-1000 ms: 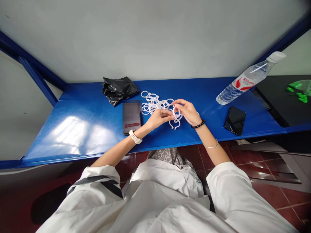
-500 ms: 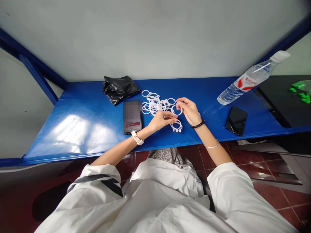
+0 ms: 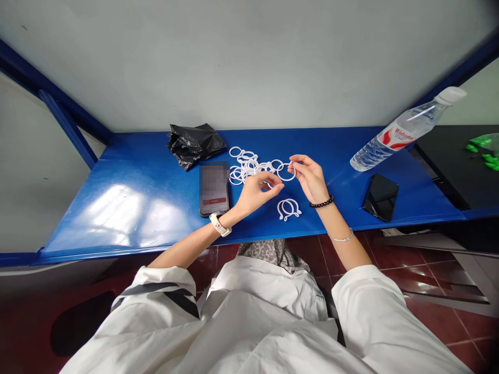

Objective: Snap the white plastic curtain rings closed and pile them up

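A white plastic curtain ring (image 3: pixel 287 180) is pinched at its upper right between the thumb and fingertips of my right hand (image 3: pixel 310 179). My left hand (image 3: pixel 255 195) has curved fingers with a gap to the thumb; its fingertips are close to that ring's lower left edge, and I see nothing held in them. Partly behind my left hand lies a loose pile of similar white rings (image 3: pixel 249 165). Nearer the front edge, a small group of overlapping rings (image 3: pixel 289 209) with little eyelets rests on the blue table (image 3: pixel 156 171).
Left of the pile lies a phone (image 3: pixel 214 200) with a lit screen, and behind it a crumpled black plastic bag (image 3: pixel 197 145). At right are a water bottle (image 3: pixel 393 137) and a dark phone (image 3: pixel 381 197). Green items (image 3: pixel 487 150) sit far right.
My left fingertips have come away from the small front group of rings, which now lies apart on the table. My right hand has shifted slightly right with its ring.
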`<state>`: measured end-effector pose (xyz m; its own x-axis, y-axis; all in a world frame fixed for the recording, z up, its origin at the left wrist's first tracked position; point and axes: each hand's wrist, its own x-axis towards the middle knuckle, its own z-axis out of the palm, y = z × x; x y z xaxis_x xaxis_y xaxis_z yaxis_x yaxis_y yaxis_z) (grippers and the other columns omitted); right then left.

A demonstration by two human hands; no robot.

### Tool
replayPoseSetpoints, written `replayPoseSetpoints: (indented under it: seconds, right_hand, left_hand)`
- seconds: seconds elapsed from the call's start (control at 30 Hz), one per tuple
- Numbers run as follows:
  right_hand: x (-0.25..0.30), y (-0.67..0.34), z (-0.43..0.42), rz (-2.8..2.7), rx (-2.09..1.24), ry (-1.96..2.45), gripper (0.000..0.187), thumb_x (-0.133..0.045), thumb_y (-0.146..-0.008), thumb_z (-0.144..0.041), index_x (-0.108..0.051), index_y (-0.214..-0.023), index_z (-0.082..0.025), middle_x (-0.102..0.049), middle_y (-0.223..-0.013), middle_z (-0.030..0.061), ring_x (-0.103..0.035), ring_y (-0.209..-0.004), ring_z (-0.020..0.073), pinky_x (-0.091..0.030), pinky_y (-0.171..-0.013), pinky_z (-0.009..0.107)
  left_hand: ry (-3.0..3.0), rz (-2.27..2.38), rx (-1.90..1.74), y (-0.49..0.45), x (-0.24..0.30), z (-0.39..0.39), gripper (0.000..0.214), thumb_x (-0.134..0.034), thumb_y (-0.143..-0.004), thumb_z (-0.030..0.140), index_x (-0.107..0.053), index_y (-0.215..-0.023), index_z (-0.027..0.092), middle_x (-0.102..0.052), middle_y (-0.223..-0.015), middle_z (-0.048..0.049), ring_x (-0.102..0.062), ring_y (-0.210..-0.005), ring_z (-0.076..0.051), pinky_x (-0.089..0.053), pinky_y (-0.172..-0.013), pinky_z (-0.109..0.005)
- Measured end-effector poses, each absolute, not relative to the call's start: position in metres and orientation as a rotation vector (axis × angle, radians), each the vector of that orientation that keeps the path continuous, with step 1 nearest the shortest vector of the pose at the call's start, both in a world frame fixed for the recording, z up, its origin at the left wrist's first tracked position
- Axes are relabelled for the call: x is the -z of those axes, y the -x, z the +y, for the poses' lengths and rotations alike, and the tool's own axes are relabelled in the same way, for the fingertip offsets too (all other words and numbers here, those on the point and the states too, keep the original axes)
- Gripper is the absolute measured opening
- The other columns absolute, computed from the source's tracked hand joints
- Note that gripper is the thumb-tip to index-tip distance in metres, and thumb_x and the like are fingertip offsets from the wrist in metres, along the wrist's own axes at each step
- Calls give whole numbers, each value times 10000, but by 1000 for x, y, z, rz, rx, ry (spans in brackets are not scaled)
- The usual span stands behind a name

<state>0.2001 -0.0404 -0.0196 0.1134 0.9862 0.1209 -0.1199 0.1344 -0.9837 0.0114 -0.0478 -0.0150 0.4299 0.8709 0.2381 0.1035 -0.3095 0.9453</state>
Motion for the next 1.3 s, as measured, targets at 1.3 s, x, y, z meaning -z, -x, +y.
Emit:
replayPoseSetpoints:
  seconds: [1.3]
  right_hand:
    - [-2, -162, -28, -1558, -748, 921, 365, -681, -884, -614, -684, -929, -253, -650, -1014, 51, -647, -947, 206, -583, -813, 346]
  left_hand:
    - [-2203, 997, -1385, 4, 13, -25, 400, -642, -838, 251, -604, -1230, 180, -704, -966, -49, -646, -837, -182, -529, -836, -327]
